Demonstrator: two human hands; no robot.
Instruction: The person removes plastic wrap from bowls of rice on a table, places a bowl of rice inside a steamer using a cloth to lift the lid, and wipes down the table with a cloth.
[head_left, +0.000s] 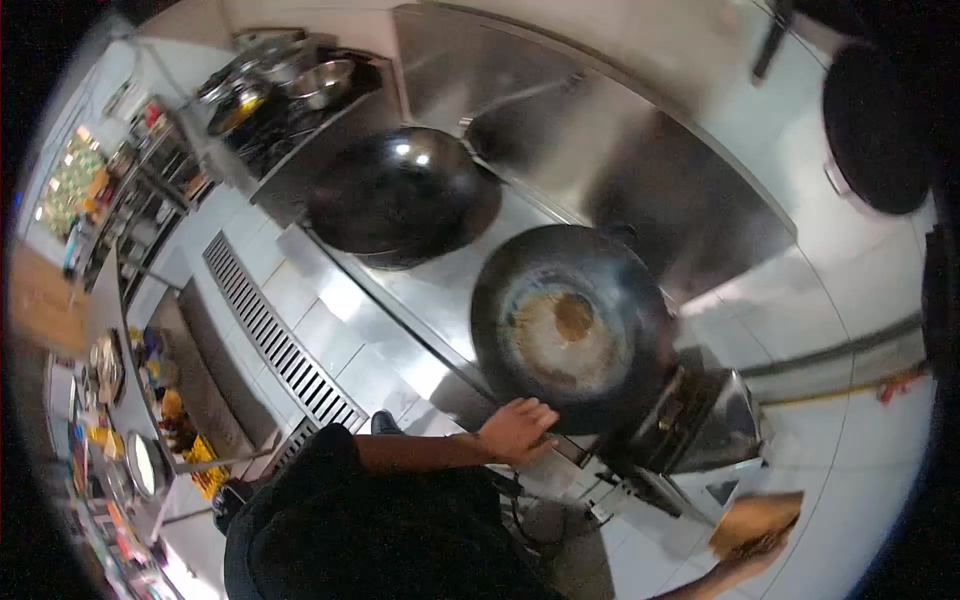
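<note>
My left hand (pixel 515 430) is at the near rim of a large dark wok (pixel 490 285), fingers loosely bent and the thumb apart; nothing shows in it. Whether it touches the rim I cannot tell. Inside the wok is a pale liquid (pixel 575 358) with a round brown patch (pixel 574 316). Off to the lower right, my right hand (pixel 765 562) grips a brown, roughly square object (pixel 755 523) by its lower edge. Its exact kind is unclear, and it is held away from the wok.
A second dark wok (pixel 400 195) sits on the steel stove (pixel 510 215). Behind rises a steel splash panel (pixel 600 120). Metal pans (pixel 320 82) stand at the far left. A floor drain grate (pixel 275 335) runs beside shelves. A dark round pan (pixel 875 130) is at the upper right.
</note>
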